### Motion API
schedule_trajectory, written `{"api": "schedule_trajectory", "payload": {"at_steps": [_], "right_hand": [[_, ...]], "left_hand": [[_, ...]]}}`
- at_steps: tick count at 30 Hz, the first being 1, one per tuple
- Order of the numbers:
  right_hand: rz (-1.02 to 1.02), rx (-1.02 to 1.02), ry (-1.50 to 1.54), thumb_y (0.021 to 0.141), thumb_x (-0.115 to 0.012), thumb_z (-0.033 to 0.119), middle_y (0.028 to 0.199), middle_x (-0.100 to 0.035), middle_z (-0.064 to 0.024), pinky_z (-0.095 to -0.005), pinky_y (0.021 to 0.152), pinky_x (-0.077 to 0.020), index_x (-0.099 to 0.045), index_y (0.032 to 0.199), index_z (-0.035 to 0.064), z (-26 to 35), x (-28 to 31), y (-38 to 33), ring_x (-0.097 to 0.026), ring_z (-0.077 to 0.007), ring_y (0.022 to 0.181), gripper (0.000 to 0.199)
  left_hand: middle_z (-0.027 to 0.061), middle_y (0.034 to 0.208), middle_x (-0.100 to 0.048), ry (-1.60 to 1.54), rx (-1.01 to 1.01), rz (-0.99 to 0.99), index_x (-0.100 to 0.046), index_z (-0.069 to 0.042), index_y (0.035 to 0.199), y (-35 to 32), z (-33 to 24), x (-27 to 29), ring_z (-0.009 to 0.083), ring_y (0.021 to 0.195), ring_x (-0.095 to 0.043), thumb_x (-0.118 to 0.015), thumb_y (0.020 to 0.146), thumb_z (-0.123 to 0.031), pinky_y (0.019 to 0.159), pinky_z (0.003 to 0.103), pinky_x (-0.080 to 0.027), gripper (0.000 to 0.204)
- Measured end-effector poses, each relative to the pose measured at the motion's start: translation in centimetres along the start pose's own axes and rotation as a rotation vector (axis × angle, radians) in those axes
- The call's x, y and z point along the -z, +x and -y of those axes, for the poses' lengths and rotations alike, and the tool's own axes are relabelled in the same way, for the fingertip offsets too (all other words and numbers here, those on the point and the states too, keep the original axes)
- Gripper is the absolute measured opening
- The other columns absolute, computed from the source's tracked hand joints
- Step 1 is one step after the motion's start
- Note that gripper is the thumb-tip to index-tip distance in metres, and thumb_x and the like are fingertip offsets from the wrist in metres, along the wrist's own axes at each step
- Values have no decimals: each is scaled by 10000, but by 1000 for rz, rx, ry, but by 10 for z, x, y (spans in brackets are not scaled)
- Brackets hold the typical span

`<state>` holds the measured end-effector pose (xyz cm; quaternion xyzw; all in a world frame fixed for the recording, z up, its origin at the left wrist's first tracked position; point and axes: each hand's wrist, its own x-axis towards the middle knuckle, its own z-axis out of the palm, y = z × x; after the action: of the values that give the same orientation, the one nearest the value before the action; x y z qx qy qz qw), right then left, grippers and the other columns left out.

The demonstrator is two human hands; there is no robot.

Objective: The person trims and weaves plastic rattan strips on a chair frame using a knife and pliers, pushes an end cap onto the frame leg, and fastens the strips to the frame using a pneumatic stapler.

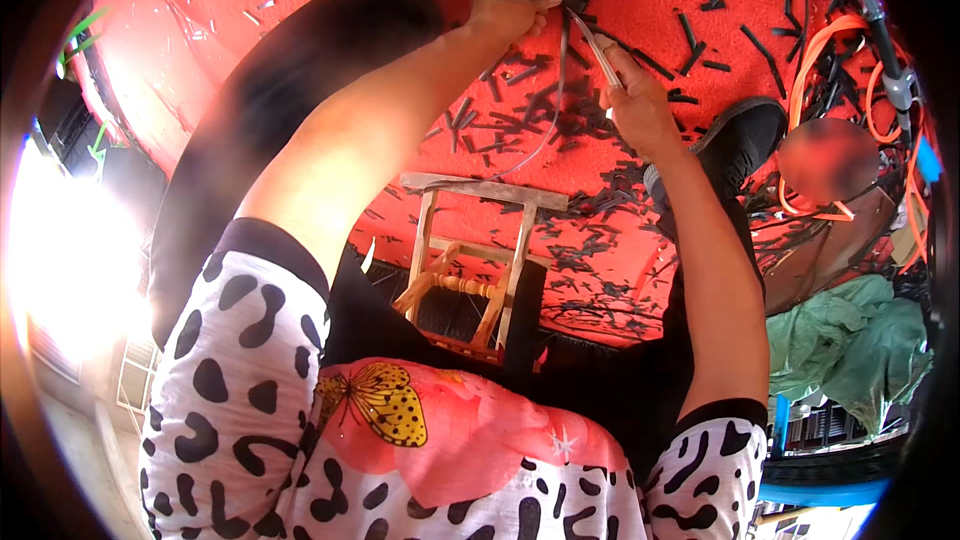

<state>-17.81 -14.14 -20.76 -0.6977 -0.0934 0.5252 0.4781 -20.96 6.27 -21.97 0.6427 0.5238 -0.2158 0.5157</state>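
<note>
Wooden stool [470, 270] between legs; scraps [600, 240] on mat [400, 0].

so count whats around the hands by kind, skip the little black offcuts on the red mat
hands: 2 (left hand, right hand)
metal blade tool: 1
thin grey strip: 1
wooden stool: 1
black shoe: 1
orange hose: 1
green sack: 1
total: 8

2 hands [510, 8] [637, 105] — thin blade [597, 48] between
</note>
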Motion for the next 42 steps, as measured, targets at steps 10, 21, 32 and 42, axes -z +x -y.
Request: {"api": "schedule_trajectory", "payload": {"at_steps": [10, 21, 32, 42], "right_hand": [[175, -119, 76, 738, -407, -39, 1043, -594, -146, -259, 736, -445, -462, 1262, 79, 11, 14, 11, -551, -155, 765, 540], [11, 280, -292, 768, -429, -49, 1087, -550, -219, -374, 778, -465, -420, 1279, 114, -17, 5, 13, -556, -378, 937, 536], [-183, 360, -464, 755, -537, 115, 911, -610, -173, -427, 642, -470, -498, 1187, 120, -8, -10, 18, -591, -350, 747, 433], [-135, -422, 579, 751, -646, 215, 652, -599, -50, -232, 405, -387, -539, 790, 50, 17, 15, 77, -540, -109, 490, 200]], "left_hand": [[52, 594, -604, 129, 26, 67, -609, -33, 648, 5, -2, 4, 111, 474, -545, -712, 754, -268, 398, 252, -413, 278], [83, 772, -626, -394, 184, 106, -606, -22, 847, -35, 20, -37, 155, 586, -580, -587, 848, -303, 531, 283, -471, 282], [89, 843, -618, -678, 144, 81, -544, -62, 864, -13, 62, -83, 225, 705, -587, -424, 925, -208, 612, 351, -477, 198], [38, 647, -488, -707, 304, 77, -508, -61, 798, -42, 11, -76, 159, 462, -432, -402, 938, -222, 434, 327, -400, 238]]}}
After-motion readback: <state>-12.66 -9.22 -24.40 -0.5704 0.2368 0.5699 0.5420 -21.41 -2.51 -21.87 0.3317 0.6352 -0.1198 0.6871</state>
